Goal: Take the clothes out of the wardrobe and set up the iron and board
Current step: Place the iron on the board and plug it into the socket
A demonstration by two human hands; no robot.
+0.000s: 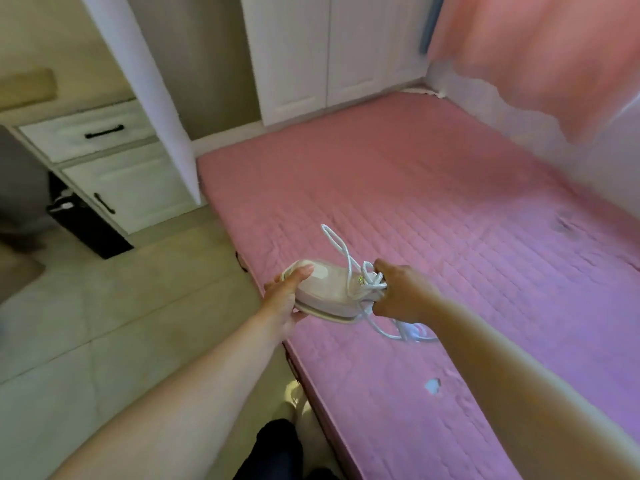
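Note:
A small pale pink iron (327, 292) is held in the air over the left edge of the pink bed (433, 209). My left hand (284, 299) grips its front end, thumb on top. My right hand (401, 294) grips its rear end together with a bundle of the white cord (372, 282). One loop of cord sticks up and away, and more hangs below my right wrist down to the mattress. The white wardrobe (311, 53) stands at the head of the bed, its doors shut on the right and one door (145, 88) swung open on the left. No clothes or board show.
A white drawer unit (104, 161) with black handles stands at the left beside a black bag (83, 220). Pale tiled floor (104, 323) runs along the bed's left side. A pink curtain (536, 60) hangs at the right. The mattress cover has a small tear (433, 385).

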